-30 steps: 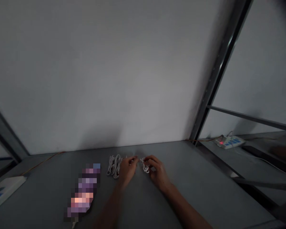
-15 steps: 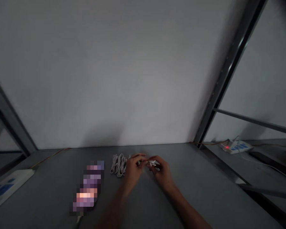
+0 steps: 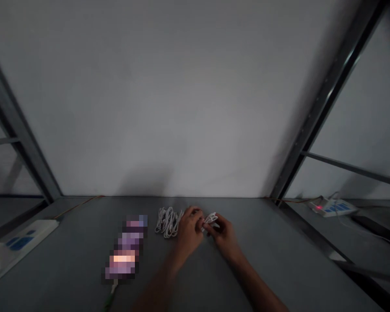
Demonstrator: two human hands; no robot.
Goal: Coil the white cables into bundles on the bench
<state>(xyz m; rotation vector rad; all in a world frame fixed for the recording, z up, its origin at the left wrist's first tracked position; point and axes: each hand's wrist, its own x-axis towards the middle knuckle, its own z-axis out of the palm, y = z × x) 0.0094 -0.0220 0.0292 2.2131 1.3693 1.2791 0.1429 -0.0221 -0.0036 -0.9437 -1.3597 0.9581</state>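
Between my two hands is a small bundle of white cable [image 3: 211, 217], looped on itself. My right hand [image 3: 223, 234] grips the loops between thumb and fingers. My left hand [image 3: 191, 226] meets it from the left, its fingers curled at the near end of the bundle; what exactly they pinch is hidden. Just left of my left hand, several coiled white cables [image 3: 167, 222] lie side by side on the grey tabletop [image 3: 214, 286].
A blurred-out phone-like device [image 3: 125, 249] with a cord at its lower end lies left of the cables. White power strips with blue sockets stand at far left [image 3: 22, 242] and far right [image 3: 336, 207]. Metal posts [image 3: 325, 104] and a pale wall [image 3: 188, 108] bound the table.
The view has shifted slightly. The cable loops now show more clearly above my right thumb, and my left fingers have curled in closer around the bundle's end.
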